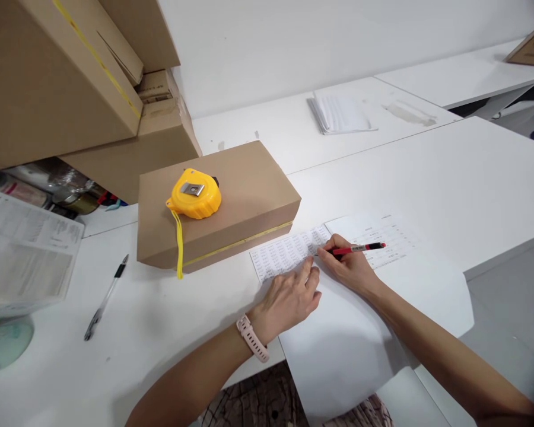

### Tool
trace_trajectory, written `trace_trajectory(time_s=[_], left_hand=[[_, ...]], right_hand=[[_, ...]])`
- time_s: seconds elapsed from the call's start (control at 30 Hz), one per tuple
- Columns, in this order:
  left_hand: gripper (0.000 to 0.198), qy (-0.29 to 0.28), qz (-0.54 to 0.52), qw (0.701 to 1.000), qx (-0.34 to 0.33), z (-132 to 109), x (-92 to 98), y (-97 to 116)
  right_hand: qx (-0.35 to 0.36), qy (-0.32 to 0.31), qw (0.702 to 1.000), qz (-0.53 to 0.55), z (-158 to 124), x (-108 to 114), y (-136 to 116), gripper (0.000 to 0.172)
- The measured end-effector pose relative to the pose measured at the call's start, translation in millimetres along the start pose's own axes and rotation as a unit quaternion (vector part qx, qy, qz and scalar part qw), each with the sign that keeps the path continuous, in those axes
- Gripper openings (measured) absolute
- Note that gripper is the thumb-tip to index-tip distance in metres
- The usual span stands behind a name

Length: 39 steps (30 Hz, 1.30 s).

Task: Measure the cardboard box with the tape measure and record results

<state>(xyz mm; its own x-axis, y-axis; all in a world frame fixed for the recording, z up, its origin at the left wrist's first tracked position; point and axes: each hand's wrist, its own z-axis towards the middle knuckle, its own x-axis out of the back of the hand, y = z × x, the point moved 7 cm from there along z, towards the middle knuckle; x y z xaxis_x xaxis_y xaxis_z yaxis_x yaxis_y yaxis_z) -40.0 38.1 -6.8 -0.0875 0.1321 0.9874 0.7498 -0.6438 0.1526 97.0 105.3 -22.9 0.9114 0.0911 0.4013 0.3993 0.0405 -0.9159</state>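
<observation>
My right hand (349, 267) grips a red pen (360, 248) with a black end, its tip down at a printed sheet (278, 255) covered in small rows of text. Beside it, my left hand (293, 296) rests on the paper with the index finger stretched out and the other fingers slightly bent, holding nothing. A pink watch strap (253, 338) circles the left wrist. Under my right forearm lies a large white sheet (427, 284), partly printed, which hangs over the table's front edge. The pen tip is largely hidden by my fingers.
A yellow tape measure (198, 196) sits on a cardboard box (244, 172) behind the paper. To the left are a clear pen (104, 302), stacked cartons (48, 77) and a printed white packet (24, 249). Stacked papers (340, 112) lie at the back of the white table (409, 172).
</observation>
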Motion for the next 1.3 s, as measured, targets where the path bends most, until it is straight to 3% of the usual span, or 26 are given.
trace_trajectory(time_s=[0.8,1.3], left_hand=[[0.048,0.003,-0.012,1.000,0.002,0.0,0.1,-1.4],[0.049,0.007,-0.002,1.000,0.003,-0.6,-0.7,-1.2]], right_hand=[[0.008,0.011,1.000,-0.005,0.6,2.2,-1.9,0.035],[-0.012,0.013,1.000,-0.004,0.1,3.1,4.1,0.025]])
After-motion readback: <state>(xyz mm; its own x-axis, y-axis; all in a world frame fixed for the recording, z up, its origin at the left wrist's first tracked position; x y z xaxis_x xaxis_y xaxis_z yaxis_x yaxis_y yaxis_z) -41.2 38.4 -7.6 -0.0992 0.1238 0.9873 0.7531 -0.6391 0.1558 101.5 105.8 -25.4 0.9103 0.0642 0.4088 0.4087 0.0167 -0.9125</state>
